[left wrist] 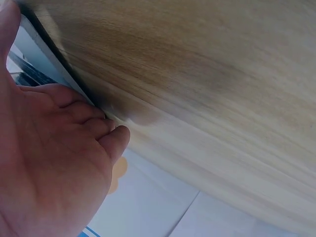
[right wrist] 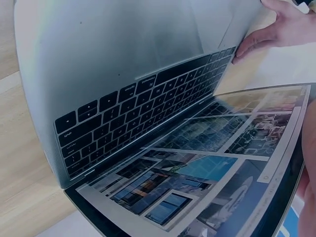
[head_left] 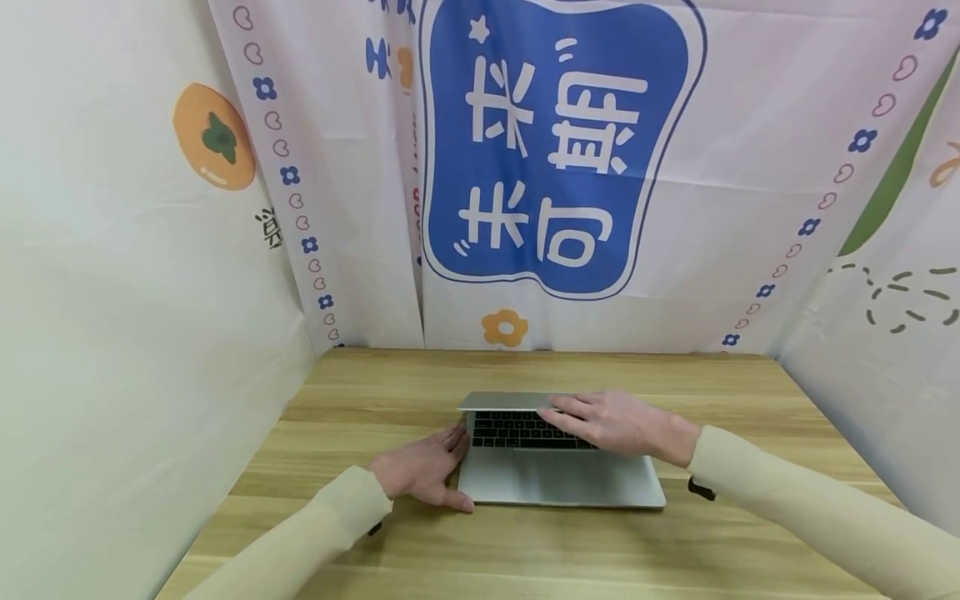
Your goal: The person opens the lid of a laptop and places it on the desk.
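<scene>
A silver laptop (head_left: 555, 481) lies on the table with its lid (head_left: 506, 402) tilted low over the black keyboard (right wrist: 143, 111). The lit screen (right wrist: 197, 173) shows photo-like pictures in the right wrist view. My right hand (head_left: 618, 421) reaches over from the right, with extended fingers resting along the lid's upper edge. In the right wrist view only a strip of that hand shows beside the lid. My left hand (head_left: 423, 467) rests at the laptop's left side. Its fingers (left wrist: 76, 111) lie against the side edge, and its thumb is by the front left corner.
The wood-grain table (head_left: 390, 383) extends around the laptop. Behind it hangs a white printed cloth (head_left: 360, 250) with a blue panel of characters. White cloth walls (head_left: 112, 292) stand at both sides.
</scene>
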The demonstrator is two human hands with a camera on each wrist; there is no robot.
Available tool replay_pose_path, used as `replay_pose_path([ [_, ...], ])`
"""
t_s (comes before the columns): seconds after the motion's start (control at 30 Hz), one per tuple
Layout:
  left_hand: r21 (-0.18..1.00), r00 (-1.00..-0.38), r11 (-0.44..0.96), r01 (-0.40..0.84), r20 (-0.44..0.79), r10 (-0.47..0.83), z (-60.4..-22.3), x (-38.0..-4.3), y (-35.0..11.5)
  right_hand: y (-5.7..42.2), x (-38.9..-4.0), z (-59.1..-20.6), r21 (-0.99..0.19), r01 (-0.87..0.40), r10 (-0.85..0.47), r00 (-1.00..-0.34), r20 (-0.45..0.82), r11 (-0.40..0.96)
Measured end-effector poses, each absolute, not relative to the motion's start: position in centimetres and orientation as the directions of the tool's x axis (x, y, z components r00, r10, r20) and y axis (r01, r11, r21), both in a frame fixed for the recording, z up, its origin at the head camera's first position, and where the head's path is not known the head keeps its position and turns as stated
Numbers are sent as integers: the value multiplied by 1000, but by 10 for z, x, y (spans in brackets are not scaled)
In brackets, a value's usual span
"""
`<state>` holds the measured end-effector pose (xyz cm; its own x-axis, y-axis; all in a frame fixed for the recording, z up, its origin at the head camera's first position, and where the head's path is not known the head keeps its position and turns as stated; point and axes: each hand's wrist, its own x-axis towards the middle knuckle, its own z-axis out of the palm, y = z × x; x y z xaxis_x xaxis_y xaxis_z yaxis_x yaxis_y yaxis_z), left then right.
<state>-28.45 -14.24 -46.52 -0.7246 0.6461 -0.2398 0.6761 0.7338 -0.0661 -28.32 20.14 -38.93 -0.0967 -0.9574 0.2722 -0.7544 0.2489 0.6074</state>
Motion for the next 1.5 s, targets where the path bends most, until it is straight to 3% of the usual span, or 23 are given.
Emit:
replay_pose_path([
  [0.37,-100,-725,728,678,-249,642,-460,-285,-141,200,-286,-380,597,-743,-950,-183,254,303],
  [0.67,-81,-727,736,673,-255,637,-462,-285,-141,200,-293,-381,554,-769,-931,-145,334,319],
  [1.07,-52,-733,749,660,-262,628,-459,-285,-141,202,-297,-371,475,-773,-900,-287,328,419],
  [1.5,-59,-732,747,662,-265,628,-461,-285,-141,202,-301,-369,493,-743,-880,-283,383,453],
])
